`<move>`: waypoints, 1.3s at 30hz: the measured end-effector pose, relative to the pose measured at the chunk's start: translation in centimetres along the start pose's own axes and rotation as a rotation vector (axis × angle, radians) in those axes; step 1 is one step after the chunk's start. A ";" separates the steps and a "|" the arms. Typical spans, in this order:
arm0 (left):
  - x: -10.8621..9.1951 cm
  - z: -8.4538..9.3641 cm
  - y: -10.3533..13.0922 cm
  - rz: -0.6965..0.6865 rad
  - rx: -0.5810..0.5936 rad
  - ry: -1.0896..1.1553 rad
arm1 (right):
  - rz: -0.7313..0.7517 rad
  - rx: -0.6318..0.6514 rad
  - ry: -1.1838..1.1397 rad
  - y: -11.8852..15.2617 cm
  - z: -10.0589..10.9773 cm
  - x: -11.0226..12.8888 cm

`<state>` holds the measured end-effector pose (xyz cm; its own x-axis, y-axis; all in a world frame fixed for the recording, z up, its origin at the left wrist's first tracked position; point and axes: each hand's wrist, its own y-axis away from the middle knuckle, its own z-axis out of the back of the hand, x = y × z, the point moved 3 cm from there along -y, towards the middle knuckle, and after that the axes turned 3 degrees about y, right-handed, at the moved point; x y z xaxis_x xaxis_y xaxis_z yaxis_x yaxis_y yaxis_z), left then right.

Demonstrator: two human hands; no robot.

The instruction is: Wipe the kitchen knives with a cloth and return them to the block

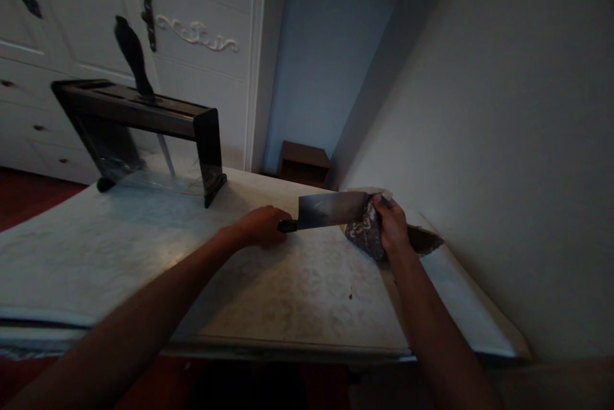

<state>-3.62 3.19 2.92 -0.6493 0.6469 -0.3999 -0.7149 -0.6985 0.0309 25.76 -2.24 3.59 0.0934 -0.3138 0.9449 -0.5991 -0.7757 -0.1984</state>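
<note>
My left hand (266,226) is closed round the black handle of a cleaver (330,208). The wide blade points right, its far end against a dark patterned cloth (365,234). My right hand (392,223) is closed on the bunched cloth at the blade's tip, with the thumb on top. The cloth hangs down to the tabletop. To the left stands a dark-framed knife block (139,112) with clear sides; one black-handled tool is upright in it, its thin rod showing through the clear panel.
The pale marbled table (297,288) runs along a grey wall (480,109) on the right. White cabinets (206,7) and a small brown box-shaped unit (304,155) are behind. A small dark scrap (350,296) lies near the front.
</note>
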 end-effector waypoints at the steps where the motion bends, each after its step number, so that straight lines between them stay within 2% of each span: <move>1: -0.1 0.1 0.1 0.007 0.011 -0.003 | -0.001 0.030 0.021 0.1 -0.2 0.0; 6: -0.3 0.4 0.7 0.026 0.034 -0.026 | -0.075 0.102 0.086 0.5 -0.6 -0.7; 13: 0.0 0.0 0.5 0.043 -0.008 -0.057 | -0.177 0.159 0.125 0.6 -0.6 -1.1; 21: 0.1 0.1 0.5 0.137 -0.049 -0.018 | -0.219 0.221 0.197 0.5 -0.5 -1.2; 26: 0.3 0.1 0.3 0.178 -0.025 0.077 | -0.122 0.199 0.372 0.3 -0.3 -1.3; 31: 1.2 0.0 0.0 0.259 -0.105 0.198 | -0.038 0.179 0.527 0.8 -0.7 -1.3; 34: 1.3 0.0 0.0 0.285 -0.113 0.236 | 0.098 0.050 0.518 1.0 -0.9 -0.8; 37: 1.0 0.0 -0.1 0.258 -0.133 0.186 | 0.267 -0.123 0.480 1.5 -1.2 -0.1; 39: 0.7 -0.2 -0.2 0.238 -0.134 0.151 | 0.350 -0.192 0.471 2.2 -1.8 0.4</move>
<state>-3.89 3.73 2.44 -0.7413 0.4150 -0.5274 -0.5007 -0.8653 0.0229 23.03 -3.12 3.95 -0.4691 -0.2225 0.8546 -0.6672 -0.5447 -0.5081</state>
